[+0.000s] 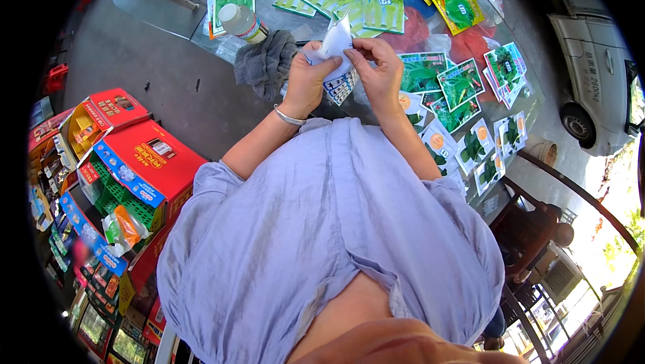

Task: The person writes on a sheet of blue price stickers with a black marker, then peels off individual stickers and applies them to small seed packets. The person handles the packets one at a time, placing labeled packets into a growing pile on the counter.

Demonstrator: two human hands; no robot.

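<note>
Between my two hands is a sheet of small printed stickers with curled white backing paper. My left hand grips the sheet's left side, its thumb pressed on the paper. On the other side my right hand pinches the edge between thumb and fingers. A crumpled grey cloth lies left of my left hand, next to a tilted clear bottle. Green seed packets bearing stickers lie beyond my hands, with yellow packets at the upper right. Leafy-picture packets overlap right of my right hand.
The glass tabletop has a curved edge. Red plastic bags lie among the packets. At left stand red cartons of packaged goods. A seated person is at the lower right; a white van stands beyond the table.
</note>
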